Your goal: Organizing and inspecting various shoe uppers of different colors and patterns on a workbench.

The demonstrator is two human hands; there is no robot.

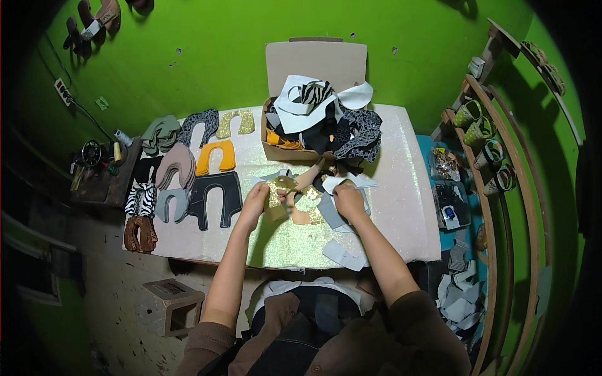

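The left hand (253,203) clamps the gold piece (274,195) toward three o'clock; the right hand (350,200) contacts the white piece (332,182) toward ten o'clock, finger closure not discernible.

Small workshop, footwear by the look of it. Evidence: worktable (401,219) with stacks of U-shaped cut pieces (214,182) sorted by colour and pattern, plus loose scraps (343,253) and an open cardboard box (281,153) heaped with more. Far left: handwheel (92,153) and thread spools (117,151) on a small stand. Right: wooden rack (491,269) carrying finished-looking shoes (480,133), bins of small parts (450,207), pile of offcuts (461,299) below. Plain green walls (219,56), scuffed floor (125,282).
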